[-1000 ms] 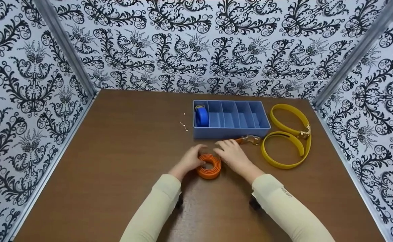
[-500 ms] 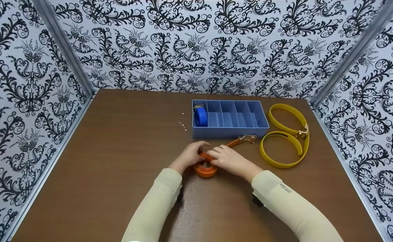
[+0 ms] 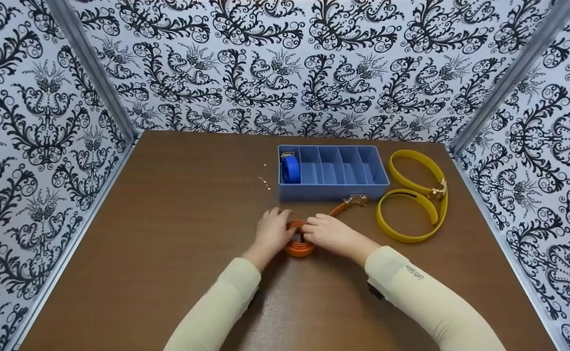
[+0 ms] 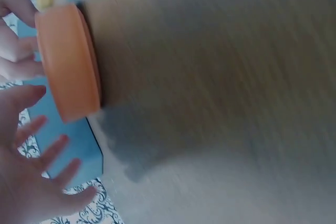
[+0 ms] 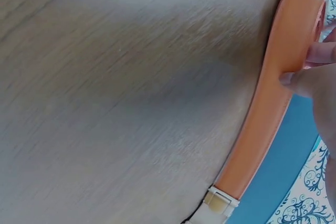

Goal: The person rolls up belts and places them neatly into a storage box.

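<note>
An orange belt (image 3: 299,251), rolled into a coil, stands on its edge on the table, its free end and metal buckle (image 3: 356,200) reaching out toward the box. My right hand (image 3: 336,237) pinches the coil's wall: in the right wrist view, the thumb presses the outer face of the orange belt (image 5: 262,114) while fingers reach inside. Left of the coil is my left hand (image 3: 271,233). The left wrist view shows that left hand (image 4: 31,166) with fingers spread beside the coil (image 4: 68,61), the thumb close to its side.
Behind the hands stands a blue divided box (image 3: 333,191), with a rolled blue belt (image 3: 291,169) in its leftmost compartment. A yellow belt (image 3: 407,238) lies in loops to the right. Small light bits (image 3: 265,184) lie left of the box. Patterned walls (image 3: 285,63) surround the table.
My right hand has come in to the coil and taken hold of its wall. The buckle end has drawn slightly left. My left hand's fingers have lifted away from the coil and spread.
</note>
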Available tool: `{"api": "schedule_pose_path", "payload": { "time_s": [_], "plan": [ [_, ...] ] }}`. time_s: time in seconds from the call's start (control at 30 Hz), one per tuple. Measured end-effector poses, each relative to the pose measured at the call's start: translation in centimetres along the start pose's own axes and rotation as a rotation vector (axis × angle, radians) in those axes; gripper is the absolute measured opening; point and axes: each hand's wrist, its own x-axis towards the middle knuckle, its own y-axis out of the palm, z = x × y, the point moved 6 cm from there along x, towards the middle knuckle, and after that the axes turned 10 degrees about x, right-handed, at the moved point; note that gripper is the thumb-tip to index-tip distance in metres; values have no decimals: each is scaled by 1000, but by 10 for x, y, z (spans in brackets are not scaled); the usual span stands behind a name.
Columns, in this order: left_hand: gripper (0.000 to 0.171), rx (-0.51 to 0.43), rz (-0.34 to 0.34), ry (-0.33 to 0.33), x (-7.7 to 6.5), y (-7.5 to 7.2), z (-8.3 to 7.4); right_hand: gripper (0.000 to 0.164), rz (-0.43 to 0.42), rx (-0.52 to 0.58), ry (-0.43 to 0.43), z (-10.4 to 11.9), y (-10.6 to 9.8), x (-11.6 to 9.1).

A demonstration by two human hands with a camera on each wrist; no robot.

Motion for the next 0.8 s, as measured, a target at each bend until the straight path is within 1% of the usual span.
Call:
{"api": "schedule_pose_path", "payload": {
  "time_s": [0.13, 0.17, 0.23, 0.3, 0.37, 0.47, 0.53, 0.67, 0.8],
  "plan": [
    [41, -158, 45, -148, -7, 5, 4, 14, -11, 8, 3, 2, -5, 0],
    [41, -177, 65, -176, -9, 6, 5, 14, -9, 4, -2, 3, -6, 0],
    [39, -202, 99, -203, -12, 7, 4, 15, -17, -10, -20, 5, -8, 0],
    [37, -219, 132, -211, -14, 9, 1, 17, -13, -11, -30, 6, -9, -2],
    [37, -214, 155, -205, -13, 10, -1, 18, -5, -7, -35, 6, -10, -2],
    [37, -200, 166, -205, -11, 11, -4, 20, -2, 12, -36, 7, -13, -4],
    [36, -194, 158, -213, -9, 11, -5, 21, -8, 28, -39, 7, -14, -6],
    [31, -244, 127, -228, -9, 10, -6, 20, -29, 90, -16, 7, -14, -11],
    [39, -287, 114, -230, -10, 11, -6, 15, -71, 122, 11, 6, -12, -12]
  ]
}}
